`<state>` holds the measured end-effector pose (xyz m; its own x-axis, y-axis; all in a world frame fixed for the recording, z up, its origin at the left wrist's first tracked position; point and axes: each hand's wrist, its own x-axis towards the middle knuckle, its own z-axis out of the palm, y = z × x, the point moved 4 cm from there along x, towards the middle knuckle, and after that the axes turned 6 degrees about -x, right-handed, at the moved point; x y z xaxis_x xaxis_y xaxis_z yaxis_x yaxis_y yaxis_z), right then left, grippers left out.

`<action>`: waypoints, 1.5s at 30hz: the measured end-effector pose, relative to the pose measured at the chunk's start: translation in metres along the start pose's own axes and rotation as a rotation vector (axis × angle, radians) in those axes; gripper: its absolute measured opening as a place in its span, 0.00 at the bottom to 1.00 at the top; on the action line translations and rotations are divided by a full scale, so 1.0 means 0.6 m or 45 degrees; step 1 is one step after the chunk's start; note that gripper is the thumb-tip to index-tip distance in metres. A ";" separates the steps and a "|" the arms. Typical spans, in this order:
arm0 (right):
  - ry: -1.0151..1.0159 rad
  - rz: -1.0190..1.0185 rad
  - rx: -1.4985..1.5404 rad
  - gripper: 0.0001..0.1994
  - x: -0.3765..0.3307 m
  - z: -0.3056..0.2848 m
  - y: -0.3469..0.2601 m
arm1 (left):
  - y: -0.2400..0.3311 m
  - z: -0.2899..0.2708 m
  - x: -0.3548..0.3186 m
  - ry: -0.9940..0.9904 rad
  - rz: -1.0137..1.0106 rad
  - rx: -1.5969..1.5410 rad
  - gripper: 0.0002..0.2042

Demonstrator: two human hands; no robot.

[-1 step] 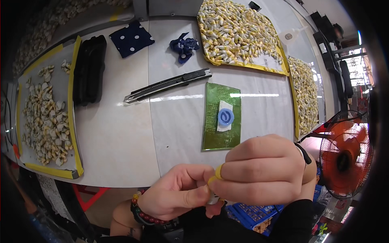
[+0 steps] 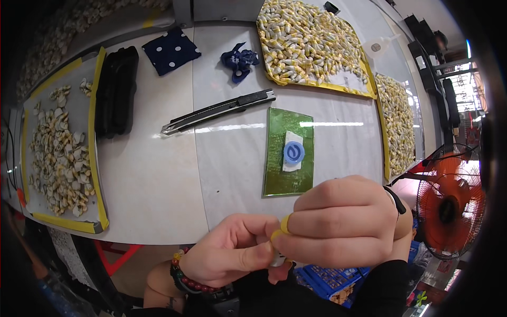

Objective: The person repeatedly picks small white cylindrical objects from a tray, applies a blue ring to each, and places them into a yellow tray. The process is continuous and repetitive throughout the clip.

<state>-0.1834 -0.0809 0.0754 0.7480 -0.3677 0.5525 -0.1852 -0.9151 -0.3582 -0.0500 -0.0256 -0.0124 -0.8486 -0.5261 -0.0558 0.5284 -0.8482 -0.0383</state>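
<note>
**Both hands pinched on a small piece at the table's near edge**

The left hand and right hand meet fingertip to fingertip, closed on a small pale piece, mostly hidden. Just beyond lies a green mat bearing a blue round cap. Farther on sits a black utility knife. A yellow-edged tray at left holds pale loose pieces; the far tray is heaped with yellow-white pieces.

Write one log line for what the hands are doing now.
left hand + right hand: pinching small yellow piece | green mat: beyond hands | utility knife: untouched
</note>
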 end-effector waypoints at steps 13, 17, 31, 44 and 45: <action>0.003 0.208 -0.019 0.13 -0.017 -0.015 -0.023 | 0.021 0.011 -0.016 0.166 0.601 0.829 0.17; -0.099 0.158 -0.028 0.12 -0.018 -0.021 -0.030 | 0.024 0.015 -0.014 0.177 0.646 0.967 0.16; -0.170 0.070 -0.401 0.07 -0.028 -0.051 -0.058 | 0.027 0.014 -0.004 0.154 0.704 1.261 0.16; -0.232 1.438 -0.982 0.10 -0.345 -0.326 0.195 | 0.031 -0.007 -0.017 0.290 0.655 0.978 0.16; -0.236 1.543 -0.941 0.09 -0.356 -0.322 0.208 | 0.031 -0.008 -0.017 0.293 0.645 0.974 0.16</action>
<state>-0.4895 -0.1484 0.0582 -0.0485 -0.9964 0.0697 -0.9985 0.0465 -0.0304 -0.0315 -0.0358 -0.0172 -0.4539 -0.8870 -0.0852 0.6021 -0.3757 0.7045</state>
